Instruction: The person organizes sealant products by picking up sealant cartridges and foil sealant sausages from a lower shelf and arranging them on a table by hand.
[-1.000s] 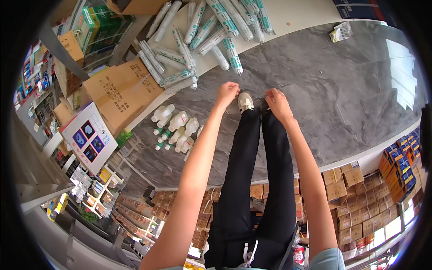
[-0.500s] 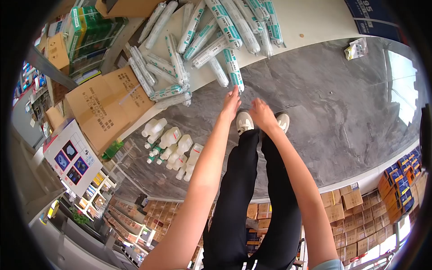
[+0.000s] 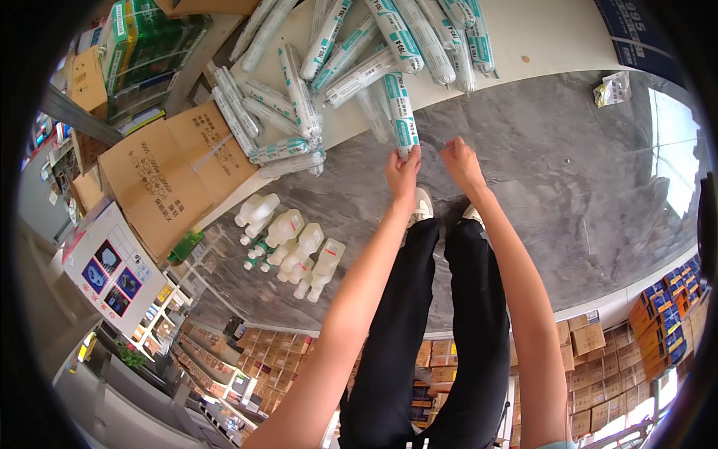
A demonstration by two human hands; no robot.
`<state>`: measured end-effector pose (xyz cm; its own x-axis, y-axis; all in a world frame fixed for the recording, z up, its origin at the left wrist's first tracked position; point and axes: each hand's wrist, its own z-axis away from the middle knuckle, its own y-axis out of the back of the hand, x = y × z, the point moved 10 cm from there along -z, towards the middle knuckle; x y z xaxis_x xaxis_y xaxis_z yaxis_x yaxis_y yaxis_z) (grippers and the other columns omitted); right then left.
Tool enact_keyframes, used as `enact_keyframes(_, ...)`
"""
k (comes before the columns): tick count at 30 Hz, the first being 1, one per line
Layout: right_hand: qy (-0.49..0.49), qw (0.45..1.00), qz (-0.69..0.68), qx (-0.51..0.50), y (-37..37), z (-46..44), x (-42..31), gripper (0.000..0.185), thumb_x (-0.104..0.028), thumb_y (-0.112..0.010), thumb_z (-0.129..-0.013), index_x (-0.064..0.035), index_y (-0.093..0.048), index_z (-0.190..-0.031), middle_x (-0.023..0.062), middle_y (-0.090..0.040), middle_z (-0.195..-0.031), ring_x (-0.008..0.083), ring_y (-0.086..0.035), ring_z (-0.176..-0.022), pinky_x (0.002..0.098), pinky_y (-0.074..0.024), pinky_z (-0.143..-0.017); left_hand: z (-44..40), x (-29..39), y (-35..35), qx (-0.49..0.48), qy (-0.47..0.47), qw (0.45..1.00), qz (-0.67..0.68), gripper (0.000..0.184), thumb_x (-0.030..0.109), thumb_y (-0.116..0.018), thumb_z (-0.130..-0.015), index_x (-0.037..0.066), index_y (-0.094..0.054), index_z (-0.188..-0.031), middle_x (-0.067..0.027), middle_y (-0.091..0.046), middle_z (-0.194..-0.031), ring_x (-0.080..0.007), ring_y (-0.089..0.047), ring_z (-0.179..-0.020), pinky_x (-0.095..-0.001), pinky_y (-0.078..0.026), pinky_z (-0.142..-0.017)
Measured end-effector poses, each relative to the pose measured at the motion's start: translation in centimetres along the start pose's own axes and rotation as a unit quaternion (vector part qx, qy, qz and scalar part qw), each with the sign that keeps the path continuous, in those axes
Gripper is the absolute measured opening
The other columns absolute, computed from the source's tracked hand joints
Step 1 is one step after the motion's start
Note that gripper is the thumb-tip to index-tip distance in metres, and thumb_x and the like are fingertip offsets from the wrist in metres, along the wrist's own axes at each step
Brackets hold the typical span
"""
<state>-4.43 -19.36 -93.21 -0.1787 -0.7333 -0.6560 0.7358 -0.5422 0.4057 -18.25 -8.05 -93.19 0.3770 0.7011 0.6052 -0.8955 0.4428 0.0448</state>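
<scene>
My left hand point(image 3: 404, 173) grips the near end of a white and teal sealant sausage pack point(image 3: 402, 112), thumb and fingers closed around its tip. The pack points away from me, its far end among other sealant packs point(image 3: 359, 78) on the pale ledge. A clear-wrapped pack point(image 3: 374, 116) lies just left of it, blurred. Beside the held pack, my right hand point(image 3: 464, 166) hovers over the grey floor, apart from it. Its fingers are curled in, and nothing shows in them.
White plastic bottles point(image 3: 308, 243) stand in rows on the grey marbled floor point(image 3: 553, 217) at left. A flattened cardboard box point(image 3: 176, 176) lies beyond them. A small plastic packet point(image 3: 613, 90) sits at the upper right, near a dark blue box point(image 3: 636, 34). My shoes point(image 3: 423, 206) are below my hands.
My left hand has closed on the pack's end, which now reaches further over the ledge's edge. My right hand has risen and moved right. The view has shifted slightly.
</scene>
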Motion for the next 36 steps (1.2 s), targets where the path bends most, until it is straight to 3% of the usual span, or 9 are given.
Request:
enact_keyframes(3, 0.000, 0.998, -0.052, 0.031, -0.7, -0.9, -2.3, 0.036, -0.025, -0.061, -0.087, 0.0071, -0.056, -0.102, 0.0271, -0.065, -0.094, 0.0433, -0.063, -0.093, 0.0446, -0.0496, -0.084, 2.4, 2.3, 0.4, 0.000, -0.019, 1.000, 0.009, 0.027, 0.021, -0.068, -0.090, 0.001, -0.060, -0.106, -0.0038, -0.061, -0.099, -0.0113, -0.060, -0.085, -0.0292, -0.053, -0.082)
enact_keyframes(5, -0.096, 0.989, -0.113, 0.011, -1.7, -1.8, -1.8, 0.050, -0.043, -0.063, -0.088, 0.0060, -0.060, -0.098, 0.0119, -0.068, -0.086, 0.0247, -0.067, -0.082, 0.0364, -0.0542, -0.065, 4.8, 4.7, 0.8, 0.018, -0.047, 0.999, -0.007, 0.026, 0.022, -0.066, -0.091, -0.001, -0.061, -0.099, -0.0043, -0.059, -0.091, -0.0114, -0.058, -0.076, -0.0279, -0.054, -0.076)
enact_keyframes(8, -0.157, 0.972, -0.161, -0.063, -2.9, -1.0, -3.5, 0.058, -0.055, -0.066, -0.083, 0.0024, -0.063, -0.088, 0.0063, -0.064, -0.078, 0.0178, -0.063, -0.072, 0.0335, -0.0514, -0.055, 9.1, 4.9, 2.1, 0.020, -0.001, 0.999, -0.039, 0.032, 0.026, -0.065, -0.091, -0.005, -0.064, -0.099, -0.0079, -0.062, -0.095, -0.0124, -0.059, -0.080, -0.0281, -0.055, -0.074)
enact_keyframes(11, -0.234, 0.947, -0.140, -0.170, -5.2, 1.5, -2.2, 0.057, -0.058, -0.070, -0.078, -0.0012, -0.063, -0.079, 0.0050, -0.061, -0.069, 0.0154, -0.060, -0.059, 0.0314, -0.0467, -0.049, 15.2, 3.1, 3.8, 0.003, 0.027, 0.997, -0.067, 0.030, 0.026, -0.068, -0.089, -0.003, -0.067, -0.095, -0.0034, -0.064, -0.080, -0.0091, -0.057, -0.067, -0.0246, -0.050, -0.067)
enact_keyframes(14, -0.298, 0.917, -0.254, -0.078, -6.4, 7.0, 3.3, 0.049, -0.048, -0.080, -0.070, -0.0021, -0.064, -0.075, 0.0039, -0.060, -0.064, 0.0135, -0.057, -0.051, 0.0307, -0.0394, -0.042, 19.8, 3.9, 5.5, -0.003, 0.056, 0.983, -0.174, 0.030, 0.026, -0.069, -0.088, -0.003, -0.067, -0.093, -0.0030, -0.063, -0.078, -0.0082, -0.055, -0.065, -0.0240, -0.049, -0.067)
enact_keyframes(17, -0.349, 0.916, -0.195, 0.039, -3.4, 13.2, 3.5, 0.051, -0.041, -0.076, -0.068, 0.0040, -0.070, -0.092, 0.0140, -0.071, -0.085, 0.0220, -0.069, -0.074, 0.0348, -0.0528, -0.070, 22.7, 4.9, 7.4, 0.012, 0.085, 0.980, -0.177, 0.028, 0.025, -0.070, -0.087, -0.003, -0.066, -0.091, -0.0027, -0.062, -0.076, -0.0073, -0.055, -0.067, -0.0242, -0.049, -0.069)
enact_keyframes(25, -0.251, 0.937, -0.229, 0.086, 2.0, 19.1, -6.1, 0.048, -0.036, -0.073, -0.070, 0.0045, -0.067, -0.094, 0.0171, -0.071, -0.081, 0.0249, -0.070, -0.077, 0.0368, -0.0535, -0.074, 29.9, 7.6, 9.3, -0.053, 0.091, 0.983, -0.152, 0.028, 0.024, -0.070, -0.088, -0.002, -0.066, -0.098, -0.0018, -0.062, -0.080, -0.0073, -0.055, -0.072, -0.0251, -0.049, -0.074)
enact_keyframes(30, -0.168, 0.958, -0.214, 0.087, 8.2, 19.1, -15.5, 0.052, -0.036, -0.072, -0.069, 0.0045, -0.061, -0.100, 0.0195, -0.069, -0.082, 0.0279, -0.069, -0.075, 0.0379, -0.0533, -0.072, 33.5, 12.4, 6.0, -0.111, 0.111, 0.987, -0.046, 0.038, 0.014, -0.069, -0.089, -0.002, -0.057, -0.122, -0.0062, -0.063, -0.105, -0.0118, -0.061, -0.093, -0.0301, -0.053, -0.086)
enact_keyframes(36, -0.082, 0.939, -0.284, 0.175, 19.4, 22.1, -25.1, 0.046, -0.031, -0.072, -0.073, 0.0034, -0.057, -0.098, 0.0175, -0.068, -0.082, 0.0234, -0.067, -0.073, 0.0362, -0.0520, -0.070, 37.7, 21.0, 0.7, -0.201, 0.052, 0.977, -0.041, 0.032, 0.013, -0.063, -0.092, 0.000, -0.056, -0.121, -0.0065, -0.063, -0.106, -0.0126, -0.060, -0.097, -0.0327, -0.050, -0.090)
